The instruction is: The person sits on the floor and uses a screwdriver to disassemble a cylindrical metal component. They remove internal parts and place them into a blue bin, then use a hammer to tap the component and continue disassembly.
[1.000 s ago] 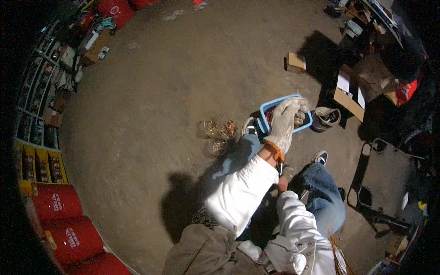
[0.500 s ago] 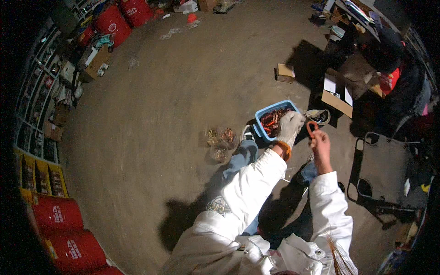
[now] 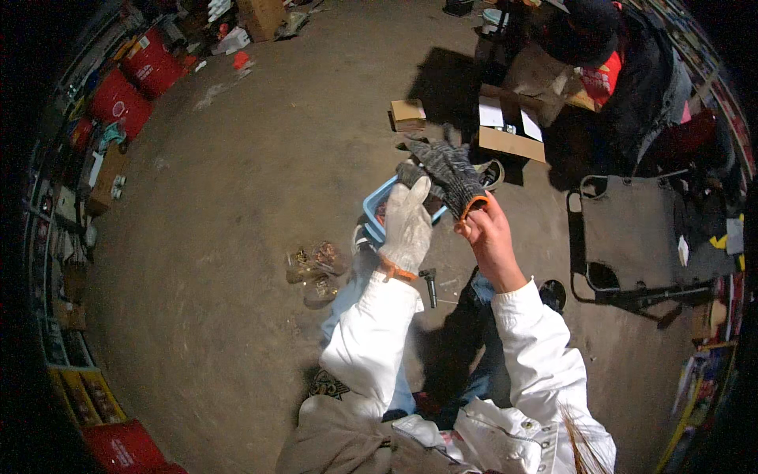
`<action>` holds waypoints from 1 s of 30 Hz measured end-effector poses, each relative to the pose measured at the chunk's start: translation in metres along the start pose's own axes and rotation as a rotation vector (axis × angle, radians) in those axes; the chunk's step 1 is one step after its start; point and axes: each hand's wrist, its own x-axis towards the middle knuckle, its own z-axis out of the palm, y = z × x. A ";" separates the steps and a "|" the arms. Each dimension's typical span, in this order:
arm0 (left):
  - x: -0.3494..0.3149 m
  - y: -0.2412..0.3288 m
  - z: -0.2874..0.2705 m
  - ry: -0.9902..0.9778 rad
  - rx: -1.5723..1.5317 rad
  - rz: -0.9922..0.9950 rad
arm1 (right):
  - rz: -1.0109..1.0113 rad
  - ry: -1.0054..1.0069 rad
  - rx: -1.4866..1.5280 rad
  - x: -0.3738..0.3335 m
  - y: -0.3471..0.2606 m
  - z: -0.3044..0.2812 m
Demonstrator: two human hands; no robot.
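Note:
My left hand (image 3: 407,231) wears a pale, soiled work glove with an orange cuff. Its thumb points up against a dark grey knit glove (image 3: 450,167), and the other fingers are partly hidden where they close on that glove. My bare right hand (image 3: 491,235) grips the dark glove at its orange-edged opening, fingers bent around the cuff. The knit fingers of the glove spread away to the far left. Below both hands, mostly covered, is a blue plastic basin (image 3: 374,207); its reddish contents barely show. On the floor between my legs lies a black ignition coil (image 3: 429,287).
Several clear bags of small metal parts (image 3: 317,272) lie left of my leg. Beyond the basin are a small cardboard box (image 3: 407,115) and an open carton (image 3: 512,144). A grey folding chair (image 3: 632,229) is at the right. Red drums (image 3: 120,103) and shelving line the left.
The dark glove has come up above the basin between my hands; earlier mainly an orange loop showed at my right hand. My view has turned, shifting the surroundings left.

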 end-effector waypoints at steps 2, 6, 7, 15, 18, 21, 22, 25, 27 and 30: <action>-0.006 0.008 0.007 0.025 -0.196 -0.026 | 0.003 0.072 -0.078 0.003 -0.001 0.000; -0.017 0.023 0.022 0.015 -0.148 0.016 | -0.138 0.155 -0.216 0.009 0.001 -0.001; -0.018 0.024 0.024 -0.007 -0.123 0.043 | -0.176 0.181 -0.193 0.010 0.001 -0.003; -0.008 0.014 -0.002 0.215 -0.053 -0.124 | -0.303 0.377 -0.168 0.020 -0.001 -0.024; -0.013 0.009 0.005 0.290 -0.010 0.017 | -0.399 0.367 -0.277 0.022 0.001 -0.025; -0.024 0.000 0.024 -0.006 0.513 0.187 | -0.339 0.309 -0.309 0.020 0.000 -0.023; -0.029 -0.004 0.030 -0.055 0.818 0.321 | -0.278 0.273 -0.249 0.018 -0.001 -0.022; -0.035 -0.011 0.040 -0.072 1.220 0.594 | -0.196 0.258 -0.263 0.017 -0.002 -0.018; -0.034 -0.012 0.042 -0.020 1.439 0.651 | -0.232 0.264 -0.357 0.017 0.000 -0.017; -0.037 -0.012 0.043 -0.041 1.521 0.852 | -0.149 0.288 -0.431 0.021 0.006 -0.022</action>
